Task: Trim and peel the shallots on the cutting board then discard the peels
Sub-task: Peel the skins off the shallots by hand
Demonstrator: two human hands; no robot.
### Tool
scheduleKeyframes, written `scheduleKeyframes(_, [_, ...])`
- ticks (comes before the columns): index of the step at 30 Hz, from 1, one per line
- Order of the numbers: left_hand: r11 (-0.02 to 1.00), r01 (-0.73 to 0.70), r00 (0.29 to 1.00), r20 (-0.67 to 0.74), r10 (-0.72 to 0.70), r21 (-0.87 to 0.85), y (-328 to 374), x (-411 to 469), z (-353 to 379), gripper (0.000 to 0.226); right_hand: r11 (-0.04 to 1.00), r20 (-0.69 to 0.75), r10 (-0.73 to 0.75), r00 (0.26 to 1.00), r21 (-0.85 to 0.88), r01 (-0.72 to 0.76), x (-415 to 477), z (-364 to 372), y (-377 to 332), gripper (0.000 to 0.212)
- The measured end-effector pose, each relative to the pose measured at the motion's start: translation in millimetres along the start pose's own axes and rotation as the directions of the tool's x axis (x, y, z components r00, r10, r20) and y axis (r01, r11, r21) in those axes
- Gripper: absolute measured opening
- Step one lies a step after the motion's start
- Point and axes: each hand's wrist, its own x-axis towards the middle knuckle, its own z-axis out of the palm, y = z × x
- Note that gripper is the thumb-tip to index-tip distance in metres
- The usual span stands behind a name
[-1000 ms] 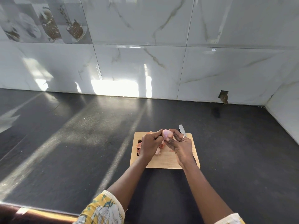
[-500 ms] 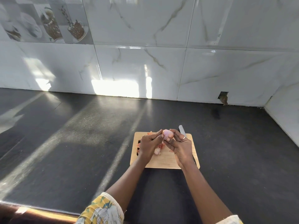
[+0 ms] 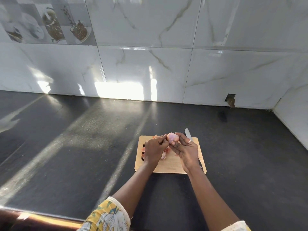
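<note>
Landmark: I measure everything from the pale rectangular wooden cutting board [image 3: 168,166], which lies flat on the dark stone counter [image 3: 83,147].
Shallot: the small, rounded, pink-purple shallot [image 3: 173,137] is held in the air above the board's far edge, between both hands. Its surface looks smooth and mostly bare (its far side is hidden from me).
Right hand: the right hand [image 3: 187,151] comes in over the board's right half and grips the shallot, with the thumb on the near side and the fingers curled round the far side. I read it as the holding hand, keeping the bulb steady and presenting it to the other hand.
Left hand: the left hand [image 3: 155,150] sits over the board's left half with its fingers curled. Its thumb and forefinger pinch at the shallot's left end. My guess is that it is picking at a last strip of skin, but I cannot tell whether any skin is caught between the fingertips.
Peels: loose orange-pink papery peels [image 3: 165,150] lie on the board beneath and between the hands. I think they are left there so they can be gathered in one go.
Knife: a silver-bladed knife [image 3: 188,133] lies along the board's right side, its tip past the far edge, mostly hidden under the right hand. It is parked because peeling needs fingers.
Stage: I judge this as peeling nearly finished, with discarding not yet begun.
</note>
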Motion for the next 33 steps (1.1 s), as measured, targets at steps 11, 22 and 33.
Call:
scheduleKeyframes(11, [0.994,0.040,0.999,-0.016,-0.042,-0.101,-3.8,-2.1,-5.3,0.018,0.996,-0.028,-0.043,0.999,-0.074,0.041,-1.4,2.0,0.5,0.029])
scheduleKeyframes(22, [0.996,0.023,0.999,-0.030,-0.021,0.091,5.4,-3.5,-1.7,0.020,0.987,-0.070,-0.080,0.994,-0.145,0.069,-0.5,0.1,2.0,0.032])
scheduleKeyframes(33, [0.979,0.057,0.998,-0.007,-0.057,0.194,10.6,1.2,-1.9,0.018,0.991,-0.076,-0.023,0.997,-0.131,0.013,0.9,-0.3,4.1,0.028])
